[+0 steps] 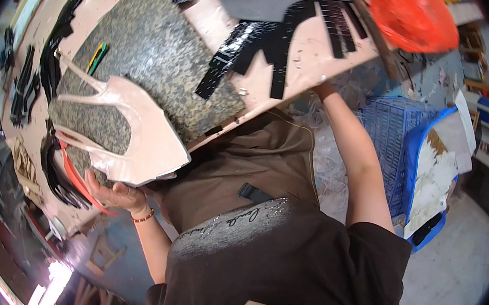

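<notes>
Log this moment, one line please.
left hand: beside cream sheet pieces, grip unclear | right hand: mostly hidden, by table | green-yellow tool: on speckled slab

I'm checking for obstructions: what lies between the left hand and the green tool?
In the head view, the pale piece lies between the left hand and the green tool; the speckled slab shows through its opening.

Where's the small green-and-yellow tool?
In the head view, the tool lies left of centre on the speckled slab, just above the pale cut-out piece.
</notes>
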